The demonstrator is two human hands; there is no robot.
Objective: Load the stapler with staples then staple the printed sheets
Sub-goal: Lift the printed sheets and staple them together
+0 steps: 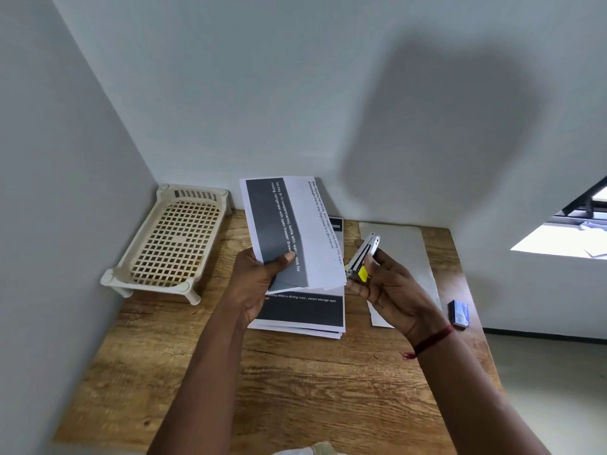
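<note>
**Sheets in your left hand, stapler at their corner**

Your left hand (259,284) gripped a small bundle of printed sheets (295,231) and held it up off the wooden table (295,389). The thumb pressed on the dark printed band of the top page and the fingers curled behind it. The pages stood nearly upright, fanned a little at the lower right corner.

Your right hand (391,290) was closed around a white stapler (363,254) with a yellow part near its lower end. The fingers wrapped its body and the thumb lay along the side. The stapler was tilted, its top end pointing up and away from you, and its lower end sat right at the fanned lower right corner of the bundle. Whether the corner was actually inside the stapler's mouth could not be told, because that spot was blurred. A red thread (433,339) circled your right wrist.

Under the raised bundle lay a stack of more printed pages (305,310), flat on the table. A blank white sheet (404,247) lay to its right, partly behind your right hand. A small blue staple box (460,314) sat near the table's right edge, well apart from the stapler. A cream plastic tray (170,238) with a grid bottom stood on short legs in the far left corner, against the wall.
</note>
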